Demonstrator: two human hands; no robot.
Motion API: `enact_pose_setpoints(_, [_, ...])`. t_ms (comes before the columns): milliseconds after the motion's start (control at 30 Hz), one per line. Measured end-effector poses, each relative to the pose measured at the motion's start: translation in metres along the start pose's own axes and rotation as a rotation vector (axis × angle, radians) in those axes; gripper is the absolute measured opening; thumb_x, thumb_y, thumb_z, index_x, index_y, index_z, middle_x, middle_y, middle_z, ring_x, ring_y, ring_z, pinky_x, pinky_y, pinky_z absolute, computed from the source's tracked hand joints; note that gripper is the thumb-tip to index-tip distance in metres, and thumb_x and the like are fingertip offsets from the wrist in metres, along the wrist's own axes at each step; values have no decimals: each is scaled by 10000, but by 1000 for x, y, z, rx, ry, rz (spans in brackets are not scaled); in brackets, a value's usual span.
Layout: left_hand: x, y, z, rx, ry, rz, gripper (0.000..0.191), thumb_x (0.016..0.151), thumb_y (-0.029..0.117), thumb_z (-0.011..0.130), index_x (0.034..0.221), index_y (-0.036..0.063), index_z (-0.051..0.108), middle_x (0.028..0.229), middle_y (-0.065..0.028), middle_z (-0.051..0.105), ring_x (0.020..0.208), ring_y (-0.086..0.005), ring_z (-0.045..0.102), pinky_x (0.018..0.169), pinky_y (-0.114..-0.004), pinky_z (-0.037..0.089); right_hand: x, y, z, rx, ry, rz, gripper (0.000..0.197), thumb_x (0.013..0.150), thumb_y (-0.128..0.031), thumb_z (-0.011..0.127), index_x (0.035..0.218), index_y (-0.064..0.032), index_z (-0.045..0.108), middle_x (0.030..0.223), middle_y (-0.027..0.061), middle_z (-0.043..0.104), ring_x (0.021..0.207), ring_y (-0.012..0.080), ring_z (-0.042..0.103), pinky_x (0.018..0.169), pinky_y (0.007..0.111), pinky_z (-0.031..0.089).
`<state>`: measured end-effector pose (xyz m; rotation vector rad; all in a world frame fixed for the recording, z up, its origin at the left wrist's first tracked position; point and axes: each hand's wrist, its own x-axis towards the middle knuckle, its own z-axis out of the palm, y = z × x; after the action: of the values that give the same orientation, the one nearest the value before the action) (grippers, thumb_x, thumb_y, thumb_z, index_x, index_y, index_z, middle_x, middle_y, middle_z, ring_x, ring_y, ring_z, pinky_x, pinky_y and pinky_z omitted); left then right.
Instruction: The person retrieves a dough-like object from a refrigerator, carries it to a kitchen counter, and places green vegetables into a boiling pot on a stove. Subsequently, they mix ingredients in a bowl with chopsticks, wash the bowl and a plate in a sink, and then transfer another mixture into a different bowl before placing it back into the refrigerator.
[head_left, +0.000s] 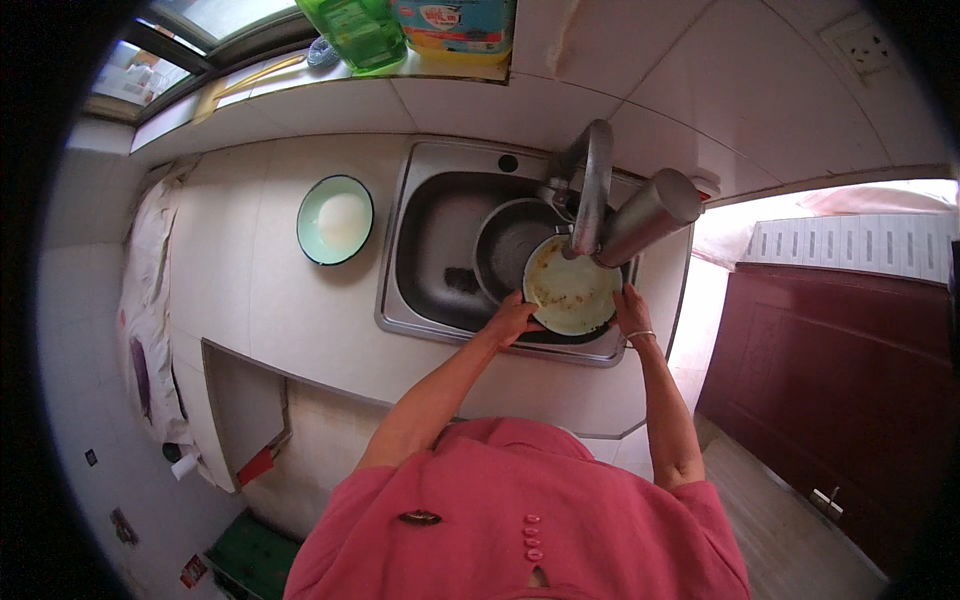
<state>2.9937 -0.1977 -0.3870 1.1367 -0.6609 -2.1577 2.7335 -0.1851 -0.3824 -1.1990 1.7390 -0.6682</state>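
My left hand (513, 319) grips the left rim of a pale enamel dish (574, 289) with a dark edge. My right hand (631, 309) holds the same dish at its right side. Brown bits and stains mark the inside of the dish. It is over the right part of a stainless steel sink (439, 240), under the spout of a metal faucet (595, 180). Partly covered by the dish, a round metal pan (510, 244) sits in the basin. Whether water is running cannot be told.
A green enamel bowl (335, 220) with something whitish inside stands on the counter (300, 300) left of the sink. A metal cylinder (652, 214) leans beside the faucet. Green (360, 34) and blue-labelled bottles (457, 30), a scouring pad and chopsticks occupy the windowsill.
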Motion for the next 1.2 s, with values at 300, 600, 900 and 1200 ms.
enact_pose_setpoints(300, [24, 11, 2, -39, -109, 27, 422, 858, 42, 465, 1265, 48, 356, 1227, -110, 458, 1078, -247, 511, 823, -416, 505, 18, 11, -16, 196, -119, -88, 186, 883, -151, 469, 912, 28, 513, 738, 67, 573, 628, 158, 599, 491, 276, 533])
enact_pose_setpoints(600, [-3, -4, -23, -19, -67, -24, 445, 857, 45, 471, 1279, 92, 339, 1244, -103, 443, 1114, -254, 485, 855, -435, 475, 7, 18, 19, 208, -128, -67, 163, 873, -139, 482, 887, 20, 515, 730, 68, 560, 607, 136, 576, 488, 272, 533])
enact_pose_setpoints(900, [2, -2, -10, -158, -28, -19, 460, 846, 32, 462, 1283, 113, 343, 1272, -96, 434, 1112, -242, 492, 911, -456, 439, 17, -12, 0, 135, -57, -117, 205, 868, -185, 481, 876, 18, 506, 684, 114, 563, 494, 179, 564, 419, 274, 476])
enact_pose_setpoints(1200, [-35, 39, -72, -423, 120, 70, 407, 855, 125, 393, 1231, -17, 334, 1239, -188, 436, 1101, -341, 490, 893, -495, 456, 50, -82, 84, -625, 207, -718, 210, 818, -162, 479, 825, 40, 537, 702, 256, 568, 665, 361, 593, 627, 446, 488])
